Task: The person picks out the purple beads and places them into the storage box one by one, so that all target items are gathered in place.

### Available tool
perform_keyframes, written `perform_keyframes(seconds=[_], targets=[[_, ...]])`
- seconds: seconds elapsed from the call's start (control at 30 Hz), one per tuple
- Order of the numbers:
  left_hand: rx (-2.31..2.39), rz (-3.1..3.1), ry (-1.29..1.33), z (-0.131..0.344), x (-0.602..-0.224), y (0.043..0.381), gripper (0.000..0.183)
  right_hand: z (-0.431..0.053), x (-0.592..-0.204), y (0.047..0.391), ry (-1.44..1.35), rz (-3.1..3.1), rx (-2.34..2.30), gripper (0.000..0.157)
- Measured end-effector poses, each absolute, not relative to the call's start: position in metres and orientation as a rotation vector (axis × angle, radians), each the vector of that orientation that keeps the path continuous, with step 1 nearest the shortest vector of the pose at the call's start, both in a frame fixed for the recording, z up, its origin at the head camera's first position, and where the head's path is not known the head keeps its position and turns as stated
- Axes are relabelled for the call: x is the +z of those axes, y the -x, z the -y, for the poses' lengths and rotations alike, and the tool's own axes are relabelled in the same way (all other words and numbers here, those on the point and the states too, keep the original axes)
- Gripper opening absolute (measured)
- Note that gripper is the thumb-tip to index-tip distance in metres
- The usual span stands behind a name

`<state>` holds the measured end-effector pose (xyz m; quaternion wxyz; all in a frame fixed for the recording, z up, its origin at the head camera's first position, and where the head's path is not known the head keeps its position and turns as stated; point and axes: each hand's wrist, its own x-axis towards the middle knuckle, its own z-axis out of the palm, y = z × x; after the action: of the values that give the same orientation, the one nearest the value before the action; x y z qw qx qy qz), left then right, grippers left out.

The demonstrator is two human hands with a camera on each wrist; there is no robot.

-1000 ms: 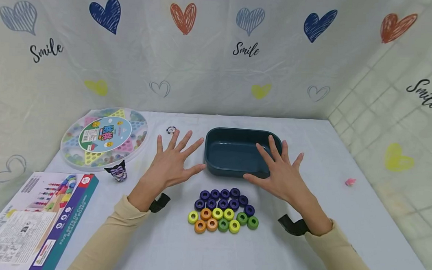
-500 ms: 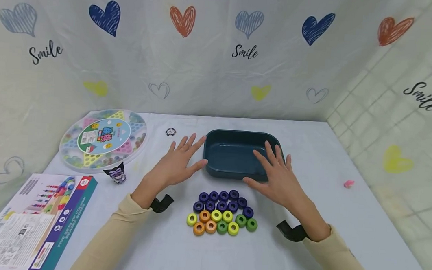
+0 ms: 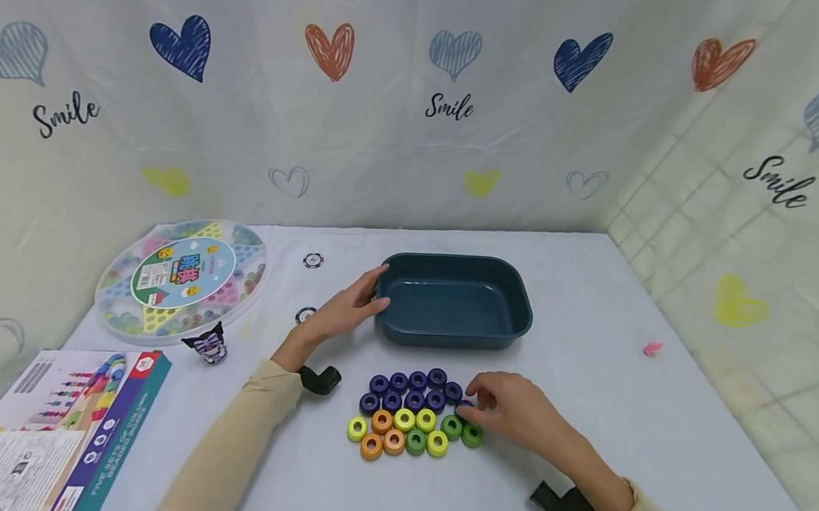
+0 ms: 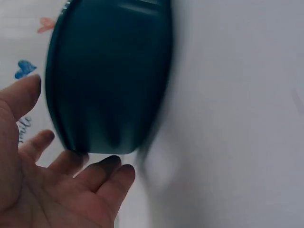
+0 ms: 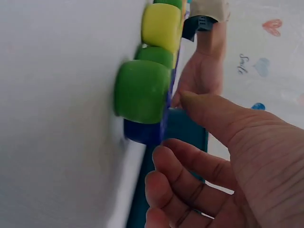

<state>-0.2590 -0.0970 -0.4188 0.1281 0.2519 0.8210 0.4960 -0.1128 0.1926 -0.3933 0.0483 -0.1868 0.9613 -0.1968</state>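
Note:
In the head view, my left hand (image 3: 344, 311) is at the left end of the dark teal tray (image 3: 454, 340). The left wrist view has its fingertips against that end of the tray (image 4: 109, 95), thumb held apart. My right hand (image 3: 516, 406) reaches over the right edge of a cluster of beads. Its thumb and forefinger are spread beside the endmost purple bead (image 5: 142, 132), with a gap between them in the right wrist view. A green bead (image 5: 142, 90) stands in front of that one. Rows of purple beads (image 3: 414, 400), then orange, yellow and green beads (image 3: 473, 435), lie before the tray.
A round Chinese checkers set (image 3: 182, 274) lies at the back left, near two poker chips (image 3: 313, 260) and a small dark cat-eared figure (image 3: 209, 345). A bead toy box (image 3: 67, 430) occupies the front left. Toward the right edge is a small pink item (image 3: 652, 349).
Both hands were spread beside and over the tray. The right has come back and down to the beads, its fingers bending; the left has moved onto the tray's left end.

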Motion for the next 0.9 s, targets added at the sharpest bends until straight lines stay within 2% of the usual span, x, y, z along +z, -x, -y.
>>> perform_keyframes(seconds=[0.2,0.63,0.9], targets=[[1.619,-2.126,-0.749,0.098,-0.423,0.252,0.063,-0.197,-0.401,0.113,0.544,-2.849,-0.586,0.023],[1.728,-2.027,-0.896,0.101,-0.421,0.252,0.038,-0.241,-0.404,0.115,0.505,-2.778,-0.787,0.023],[1.686,-2.063,-0.912,0.102,-0.414,0.248,0.04,-0.256,-0.405,0.111,0.511,-2.724,-0.855,0.027]])
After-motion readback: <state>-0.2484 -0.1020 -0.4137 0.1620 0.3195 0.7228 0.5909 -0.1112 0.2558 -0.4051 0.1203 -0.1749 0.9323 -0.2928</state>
